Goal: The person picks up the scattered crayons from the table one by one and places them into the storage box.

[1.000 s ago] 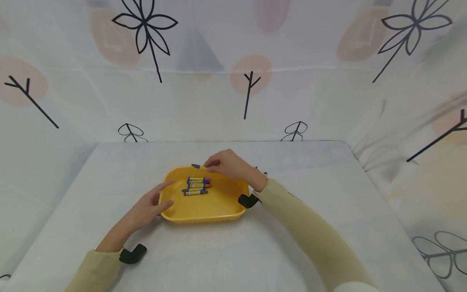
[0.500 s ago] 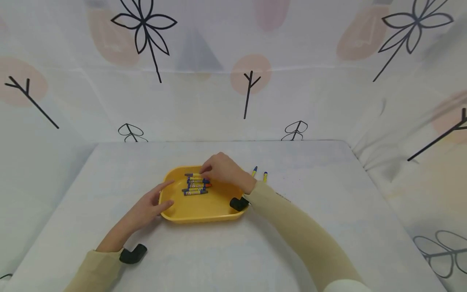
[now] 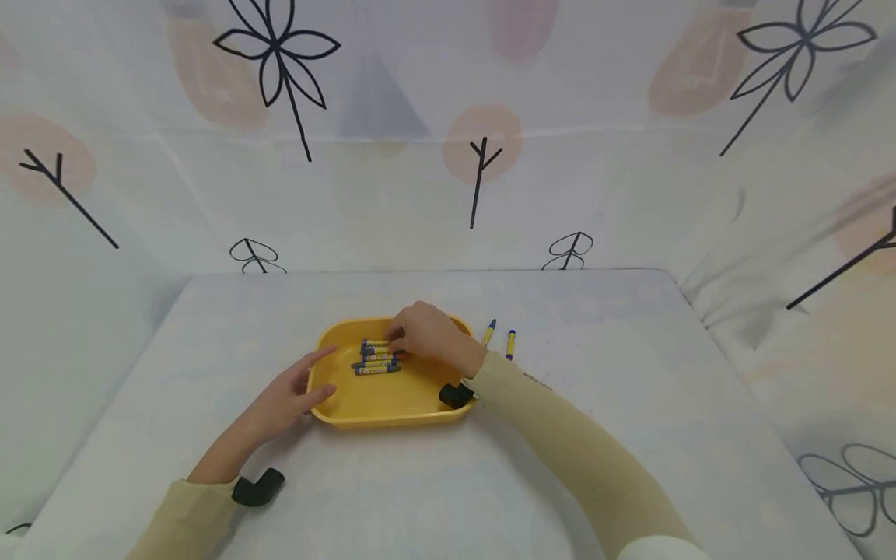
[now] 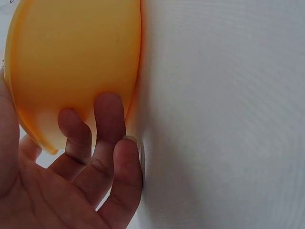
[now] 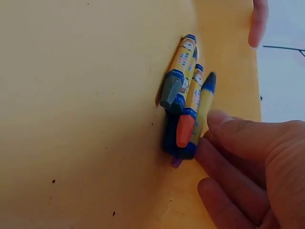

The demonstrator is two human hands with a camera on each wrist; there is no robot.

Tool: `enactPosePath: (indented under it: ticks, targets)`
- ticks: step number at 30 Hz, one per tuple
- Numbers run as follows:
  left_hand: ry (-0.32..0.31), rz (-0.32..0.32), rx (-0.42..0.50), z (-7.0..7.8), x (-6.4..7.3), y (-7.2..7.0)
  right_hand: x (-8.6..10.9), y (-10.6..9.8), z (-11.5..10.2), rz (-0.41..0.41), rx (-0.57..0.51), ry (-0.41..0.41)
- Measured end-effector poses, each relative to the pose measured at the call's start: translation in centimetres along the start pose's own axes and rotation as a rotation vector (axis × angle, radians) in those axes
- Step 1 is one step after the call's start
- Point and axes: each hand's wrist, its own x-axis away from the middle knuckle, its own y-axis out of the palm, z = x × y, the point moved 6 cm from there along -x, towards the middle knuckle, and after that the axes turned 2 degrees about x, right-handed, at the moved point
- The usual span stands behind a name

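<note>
In the head view a yellow tray (image 3: 427, 397) stands on the table with several crayons (image 3: 376, 370) lying side by side in it. My left hand (image 3: 283, 398) holds the tray's left end, thumb and forefinger over the rim. In the left wrist view, curled fingers (image 4: 108, 114) lie against the tray's outer wall. My right hand (image 3: 428, 334) is inside the tray, pinching a dark-tipped crayon (image 5: 206, 98) on top of the group. Beside that crayon, the right wrist view shows an orange-tipped crayon (image 5: 186, 129) and a grey-tipped crayon (image 5: 172, 88). The right fingers partly hide the group in the head view.
Two more crayons lie on the white table right of the tray: a blue-tipped one (image 3: 489, 332) and another one (image 3: 511, 344). A patterned cloth (image 3: 420, 202) hangs behind the table. Small dark specks (image 5: 53, 181) dot the tray's floor.
My right hand has brought the crayon from above the tray's far rim down and nearer, onto the other crayons. The left hand has stayed at the tray's left end.
</note>
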Motion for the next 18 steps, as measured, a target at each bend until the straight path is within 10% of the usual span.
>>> enactPosePath:
  ticks: [11,18]
  targets:
    - [-0.001,0.008,0.011,-0.2,0.0,0.0,1.1,-2.2,0.6,0.015,-0.355,0.022]
    - [0.033,-0.005,0.043,0.2,0.1,0.0,4.7,-5.9,3.1,0.111,-0.402,0.056]
